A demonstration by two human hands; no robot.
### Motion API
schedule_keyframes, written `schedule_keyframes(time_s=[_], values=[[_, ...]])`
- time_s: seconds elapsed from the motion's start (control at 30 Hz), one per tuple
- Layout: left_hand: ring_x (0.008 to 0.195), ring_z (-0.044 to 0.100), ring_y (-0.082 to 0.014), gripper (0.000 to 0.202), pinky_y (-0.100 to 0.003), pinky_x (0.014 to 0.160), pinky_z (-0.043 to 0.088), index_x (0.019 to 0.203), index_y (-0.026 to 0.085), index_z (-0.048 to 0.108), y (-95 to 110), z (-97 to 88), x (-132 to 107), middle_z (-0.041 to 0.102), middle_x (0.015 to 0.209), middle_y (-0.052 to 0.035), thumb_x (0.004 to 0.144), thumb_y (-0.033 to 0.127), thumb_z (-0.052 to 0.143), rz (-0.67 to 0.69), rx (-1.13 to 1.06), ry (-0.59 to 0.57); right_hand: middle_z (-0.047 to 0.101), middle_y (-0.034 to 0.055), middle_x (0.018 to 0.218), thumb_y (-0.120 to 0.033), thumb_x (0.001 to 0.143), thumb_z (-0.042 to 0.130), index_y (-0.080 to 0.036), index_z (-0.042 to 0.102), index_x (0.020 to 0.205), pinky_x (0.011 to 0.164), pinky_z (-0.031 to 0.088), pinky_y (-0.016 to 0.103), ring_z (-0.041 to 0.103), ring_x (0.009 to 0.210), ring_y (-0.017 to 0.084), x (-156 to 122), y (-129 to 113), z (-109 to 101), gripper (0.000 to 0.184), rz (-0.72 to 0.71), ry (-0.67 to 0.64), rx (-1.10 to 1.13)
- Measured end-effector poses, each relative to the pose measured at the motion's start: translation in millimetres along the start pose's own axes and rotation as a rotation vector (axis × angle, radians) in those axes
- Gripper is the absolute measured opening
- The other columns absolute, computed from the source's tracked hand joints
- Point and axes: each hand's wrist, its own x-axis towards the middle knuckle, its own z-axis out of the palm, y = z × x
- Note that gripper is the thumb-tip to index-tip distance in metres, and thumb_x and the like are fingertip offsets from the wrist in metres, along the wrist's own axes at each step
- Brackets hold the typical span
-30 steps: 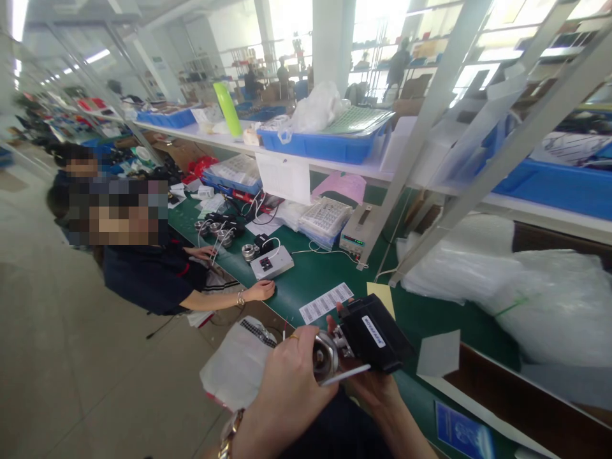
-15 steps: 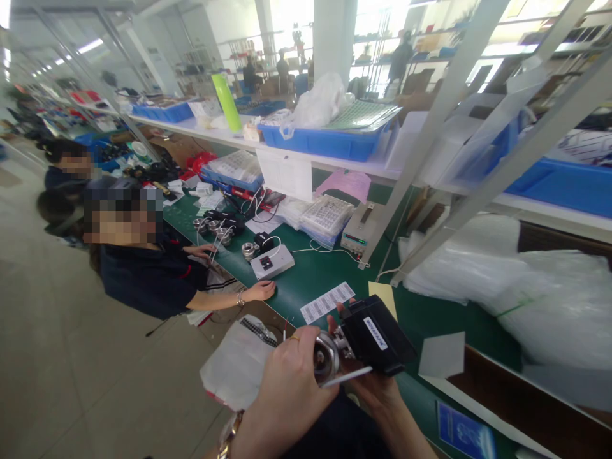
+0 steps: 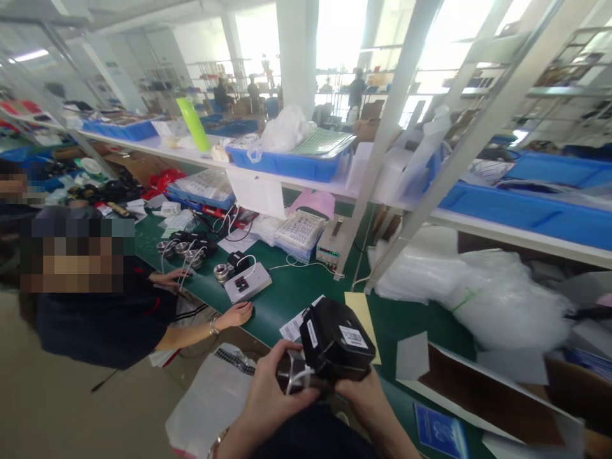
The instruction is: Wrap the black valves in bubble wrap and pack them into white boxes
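Observation:
Both my hands hold one motorized valve (image 3: 340, 338), a black boxy actuator joined to a round metal valve body. My left hand (image 3: 272, 382) is closed around the metal body (image 3: 291, 371) on the left side; a whitish cable shows beside the thumb. From below, my right hand (image 3: 361, 392) grips the black actuator, its fingers partly hidden beneath it. A white label with fine print sits on the actuator's top face, and a smaller label is on its side. Behind the valve lies a sheet of barcode labels (image 3: 292, 326), partly covered by it.
A co-worker (image 3: 105, 306) sits at the left, one hand resting by a grey control box (image 3: 247, 282). Several more valves stand on the green bench. An open cardboard box (image 3: 478, 389) and blue booklet (image 3: 438, 430) lie right. A slanted metal post (image 3: 382, 153) rises behind.
My view has swung to the right. The valve has been turned in my hands: the actuator's printed top label now shows, and the metal ring's opening no longer faces me.

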Motion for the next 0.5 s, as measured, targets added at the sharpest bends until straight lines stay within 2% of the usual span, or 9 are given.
schedule_keyframes(time_s=[0.13,0.23,0.3,0.37,0.5], values=[[0.080,0.065,-0.0199,0.052,-0.027,0.070,0.050,0.103,0.018,0.063,-25.7,12.7,10.8,0.072,0.086,-0.0009,0.058,0.034,0.084,0.030,-0.266,-0.086,0.066,0.0124,0.138,-0.038,0.043,0.102,-0.027,0.056,0.139,0.109,0.051,0.051,0.062,0.127,0.038,-12.6,-30.5,21.9,0.108,-0.115,0.077,0.012],[0.093,0.066,-0.0258,0.062,-0.033,0.082,0.053,0.109,0.017,0.063,-32.2,21.8,14.7,0.074,0.101,-0.0064,0.055,0.033,0.088,0.028,-0.365,-0.146,0.058,0.0133,0.148,-0.040,0.042,0.102,-0.027,0.048,0.147,0.113,0.048,0.050,0.056,0.135,0.038,-18.8,-44.5,34.9,0.118,-0.175,0.120,-0.019],[0.094,0.065,-0.0255,0.060,-0.032,0.082,0.052,0.107,0.018,0.064,-30.9,27.3,14.7,0.073,0.100,-0.0062,0.056,0.034,0.089,0.012,-0.397,-0.152,0.059,0.0130,0.146,-0.042,0.047,0.101,-0.027,0.048,0.147,0.112,0.048,0.051,0.056,0.135,0.038,-19.9,-45.3,33.5,0.114,-0.156,0.149,-0.023],[0.088,0.063,-0.0226,0.057,-0.029,0.077,0.050,0.100,0.018,0.064,-28.8,33.5,13.2,0.071,0.093,-0.0037,0.054,0.037,0.091,-0.008,-0.440,-0.138,0.060,0.0124,0.145,-0.044,0.052,0.098,-0.028,0.050,0.146,0.112,0.049,0.054,0.056,0.135,0.040,-19.9,-38.3,22.7,0.107,-0.139,0.192,-0.023],[0.080,0.060,-0.0187,0.065,-0.026,0.072,0.046,0.096,0.019,0.061,-32.0,47.8,13.3,0.066,0.084,-0.0008,0.047,0.042,0.095,-0.088,-0.593,-0.123,0.061,0.0020,0.146,-0.045,0.066,0.091,-0.036,0.064,0.131,0.117,0.046,0.050,0.046,0.144,0.037,-18.5,-4.2,-17.8,0.070,-0.132,0.349,-0.063]])
